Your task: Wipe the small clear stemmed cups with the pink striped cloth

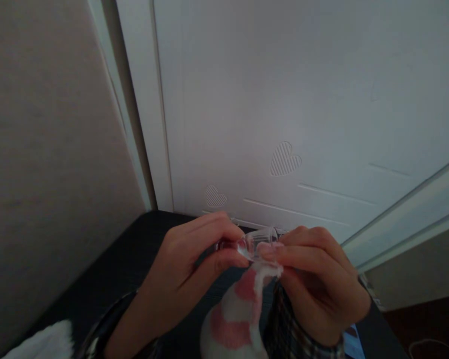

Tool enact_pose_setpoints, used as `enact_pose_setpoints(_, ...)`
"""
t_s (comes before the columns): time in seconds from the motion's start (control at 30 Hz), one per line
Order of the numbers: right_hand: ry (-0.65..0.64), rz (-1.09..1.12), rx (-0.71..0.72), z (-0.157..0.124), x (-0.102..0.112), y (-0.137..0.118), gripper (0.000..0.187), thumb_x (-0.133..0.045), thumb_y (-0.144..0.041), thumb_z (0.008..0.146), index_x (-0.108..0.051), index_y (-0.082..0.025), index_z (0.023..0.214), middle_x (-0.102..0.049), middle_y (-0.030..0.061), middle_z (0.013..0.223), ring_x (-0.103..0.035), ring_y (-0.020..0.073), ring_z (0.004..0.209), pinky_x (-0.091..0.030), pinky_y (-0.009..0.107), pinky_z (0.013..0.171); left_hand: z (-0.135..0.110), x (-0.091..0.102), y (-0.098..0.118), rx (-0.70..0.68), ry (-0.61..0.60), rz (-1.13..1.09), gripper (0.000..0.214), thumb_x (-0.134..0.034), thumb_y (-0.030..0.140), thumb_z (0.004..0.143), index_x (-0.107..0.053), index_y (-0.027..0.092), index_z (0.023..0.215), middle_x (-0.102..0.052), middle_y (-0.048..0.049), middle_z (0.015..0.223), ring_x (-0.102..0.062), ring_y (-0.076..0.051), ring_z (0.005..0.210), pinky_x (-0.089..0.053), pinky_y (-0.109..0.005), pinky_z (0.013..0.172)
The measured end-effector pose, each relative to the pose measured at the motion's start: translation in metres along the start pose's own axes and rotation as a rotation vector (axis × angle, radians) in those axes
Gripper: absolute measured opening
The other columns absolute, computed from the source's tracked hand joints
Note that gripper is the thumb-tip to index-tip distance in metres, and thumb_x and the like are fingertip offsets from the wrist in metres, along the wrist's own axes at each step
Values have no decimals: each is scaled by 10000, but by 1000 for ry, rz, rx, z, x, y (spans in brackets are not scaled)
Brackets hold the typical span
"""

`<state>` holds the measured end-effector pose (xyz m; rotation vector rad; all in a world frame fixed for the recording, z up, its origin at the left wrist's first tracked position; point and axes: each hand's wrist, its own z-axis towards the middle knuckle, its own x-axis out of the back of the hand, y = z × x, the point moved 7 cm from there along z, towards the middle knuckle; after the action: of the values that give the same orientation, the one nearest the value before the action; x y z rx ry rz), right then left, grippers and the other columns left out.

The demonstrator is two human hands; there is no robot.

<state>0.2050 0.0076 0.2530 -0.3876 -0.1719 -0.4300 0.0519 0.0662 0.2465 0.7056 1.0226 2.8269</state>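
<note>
Clear cup (pixel 259 238), striped cloth (pixel 230 326).
Left grip (pixel 194 257) pinches clear cup, right grip (pixel 320 271) striped cloth (at the mouth); a slack left pinch could drop the cup.

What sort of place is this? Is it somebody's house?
Probably a room in a home, though only a corner shows. There's a white panel, maybe a door, with a heart pattern, a dark tabletop, and a pink-and-white cloth held at a clear glass.

Two hands (pixel 198 259) (pixel 318 279), one clear vessel (pixel 262 236), one pink-and-white cloth (pixel 230 324), one white cloth (pixel 47 341) and two striped hearts (pixel 284 159) (pixel 215 197) are seen.
</note>
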Motion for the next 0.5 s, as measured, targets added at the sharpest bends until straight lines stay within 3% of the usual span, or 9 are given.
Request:
enact_pose_setpoints(0.13, 32, 34, -9, -1, 0, 6, 258, -634, -140, 934, -761, -258, 1125, -688, 22, 810, -652, 156, 709, -531, 293, 572, 0, -1, -1, 62, -26, -96, 190, -614, 222, 962, -620, 223, 772, -592, 64, 694, -561, -95, 621, -413, -196, 583)
enact_pose_setpoints(0.37, -46, -13, -11, -5, 1, 3, 252, -591, -193, 980, -767, -314, 1114, -643, 24, 854, -643, 157, 720, -537, 296, 583, -1, -7, -1, 109, -121, -190, 285, -541, 318, 990, -573, 229, 722, -562, 41, 636, -533, -134, 568, -396, -243, 536)
enact_pose_setpoints(0.5, -84, -21, -90, -5, 3, 7, 272, -588, -169, 974, -769, -327, 1099, -649, 32, 966, -651, 173, 857, -553, 308, 693, 0, -6, -3, 133, -94, -219, 298, -561, 337, 981, -569, 216, 709, -547, 47, 638, -519, -123, 583, -377, -238, 543)
